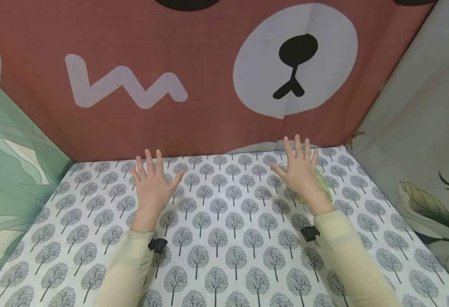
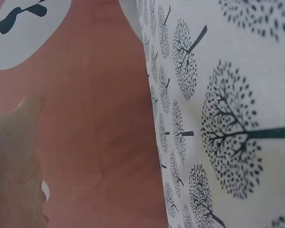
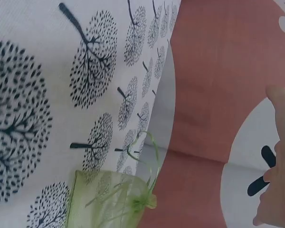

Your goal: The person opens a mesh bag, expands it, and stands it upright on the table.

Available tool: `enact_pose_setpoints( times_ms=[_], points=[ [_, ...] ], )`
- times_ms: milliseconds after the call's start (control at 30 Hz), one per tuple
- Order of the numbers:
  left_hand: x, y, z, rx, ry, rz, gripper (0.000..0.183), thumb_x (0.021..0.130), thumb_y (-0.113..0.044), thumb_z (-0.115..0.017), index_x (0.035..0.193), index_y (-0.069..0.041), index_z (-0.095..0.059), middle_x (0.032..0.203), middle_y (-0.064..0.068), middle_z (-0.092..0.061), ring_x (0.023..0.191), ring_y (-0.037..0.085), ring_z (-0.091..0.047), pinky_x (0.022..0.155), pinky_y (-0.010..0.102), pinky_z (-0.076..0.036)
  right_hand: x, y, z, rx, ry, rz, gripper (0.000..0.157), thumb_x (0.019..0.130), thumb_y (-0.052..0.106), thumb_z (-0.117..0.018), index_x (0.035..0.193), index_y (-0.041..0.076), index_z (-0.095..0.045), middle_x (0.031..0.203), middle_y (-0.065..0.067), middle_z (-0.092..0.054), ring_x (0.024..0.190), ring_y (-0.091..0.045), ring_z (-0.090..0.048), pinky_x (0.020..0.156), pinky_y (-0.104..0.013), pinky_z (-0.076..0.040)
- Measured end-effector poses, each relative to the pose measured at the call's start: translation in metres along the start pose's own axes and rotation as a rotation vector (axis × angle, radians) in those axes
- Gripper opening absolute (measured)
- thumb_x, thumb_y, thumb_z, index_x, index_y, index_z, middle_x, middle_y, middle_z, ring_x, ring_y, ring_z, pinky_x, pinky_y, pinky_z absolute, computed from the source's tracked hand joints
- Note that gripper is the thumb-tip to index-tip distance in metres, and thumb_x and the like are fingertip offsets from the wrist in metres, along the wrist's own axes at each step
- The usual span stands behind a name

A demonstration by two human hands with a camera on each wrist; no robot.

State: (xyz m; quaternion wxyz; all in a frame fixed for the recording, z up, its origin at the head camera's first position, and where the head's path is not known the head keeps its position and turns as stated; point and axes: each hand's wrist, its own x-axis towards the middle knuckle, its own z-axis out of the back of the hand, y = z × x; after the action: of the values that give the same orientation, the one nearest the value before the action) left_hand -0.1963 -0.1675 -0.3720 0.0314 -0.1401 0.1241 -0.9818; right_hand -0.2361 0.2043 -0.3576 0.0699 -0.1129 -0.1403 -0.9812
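Observation:
Both hands are raised over the table with fingers spread and nothing in them. My left hand (image 1: 152,189) is over the left half of the cloth. In the left wrist view only part of that hand (image 2: 14,161) shows at the left edge. My right hand (image 1: 301,177) is at the right, in front of a green sheer drawstring pouch (image 1: 324,185), and hides much of it. The right wrist view shows the pouch (image 3: 109,199) lying on the cloth, gathered at its neck, with a thin ribbon loop (image 3: 154,152). Part of my right hand (image 3: 281,180) is at that view's right edge.
A white cloth (image 1: 217,238) printed with grey trees covers the table. Behind it hangs a reddish-brown curtain (image 1: 209,123) with a cartoon face. A leaf-patterned curtain (image 1: 13,162) closes the left side, and a grey one (image 1: 412,128) the right.

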Motion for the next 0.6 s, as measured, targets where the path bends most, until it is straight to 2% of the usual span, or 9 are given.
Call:
enact_pose_setpoints(
  times_ms=[200, 300, 400, 500, 600],
  points=[
    [0.001, -0.001, -0.005, -0.137, 0.048, 0.0, 0.09, 0.092, -0.063, -0.04, 0.154, -0.01, -0.002, 0.161, 0.019, 0.0, 0.146, 0.047, -0.001, 0.119, 0.063, -0.006, -0.002, -0.013, 0.002, 0.115, -0.004, -0.021, 0.087, 0.093, 0.052, -0.05, 0.154, 0.008, -0.006, 0.158, -0.029, 0.0, 0.144, -0.052, 0.001, 0.115, -0.069, 0.004],
    [0.0, -0.004, -0.008, -0.282, 0.049, 0.006, 0.084, 0.095, -0.057, -0.041, 0.154, -0.008, -0.006, 0.161, 0.017, -0.005, 0.147, 0.045, -0.006, 0.12, 0.061, -0.009, -0.002, -0.021, 0.005, 0.168, 0.008, -0.039, 0.083, 0.095, 0.043, -0.053, 0.152, 0.001, -0.01, 0.154, -0.034, -0.01, 0.14, -0.055, -0.011, 0.115, -0.07, -0.009],
    [-0.001, -0.007, -0.011, -0.469, 0.023, 0.016, 0.076, 0.097, -0.048, -0.044, 0.153, -0.006, -0.015, 0.16, 0.016, -0.015, 0.147, 0.041, -0.014, 0.122, 0.056, -0.015, -0.002, -0.031, 0.01, 0.236, 0.061, -0.07, 0.075, 0.096, 0.031, -0.054, 0.15, -0.004, -0.014, 0.149, -0.038, -0.02, 0.136, -0.056, -0.021, 0.113, -0.069, -0.02],
    [-0.002, -0.012, -0.012, -0.63, 0.02, 0.039, 0.067, 0.099, -0.041, -0.045, 0.151, -0.005, -0.023, 0.157, 0.016, -0.026, 0.145, 0.038, -0.023, 0.121, 0.053, -0.022, -0.003, -0.043, 0.017, 0.286, 0.144, -0.122, 0.068, 0.096, 0.023, -0.051, 0.148, -0.007, -0.018, 0.147, -0.039, -0.023, 0.134, -0.057, -0.024, 0.11, -0.069, -0.024],
    [-0.003, -0.017, -0.014, -0.755, 0.053, 0.064, 0.06, 0.1, -0.036, -0.045, 0.149, -0.006, -0.029, 0.152, 0.018, -0.037, 0.14, 0.036, -0.035, 0.117, 0.049, -0.033, -0.006, -0.058, 0.022, 0.305, 0.196, -0.163, 0.062, 0.097, 0.019, -0.048, 0.146, -0.007, -0.022, 0.146, -0.039, -0.027, 0.133, -0.056, -0.027, 0.109, -0.068, -0.027]
  ],
)
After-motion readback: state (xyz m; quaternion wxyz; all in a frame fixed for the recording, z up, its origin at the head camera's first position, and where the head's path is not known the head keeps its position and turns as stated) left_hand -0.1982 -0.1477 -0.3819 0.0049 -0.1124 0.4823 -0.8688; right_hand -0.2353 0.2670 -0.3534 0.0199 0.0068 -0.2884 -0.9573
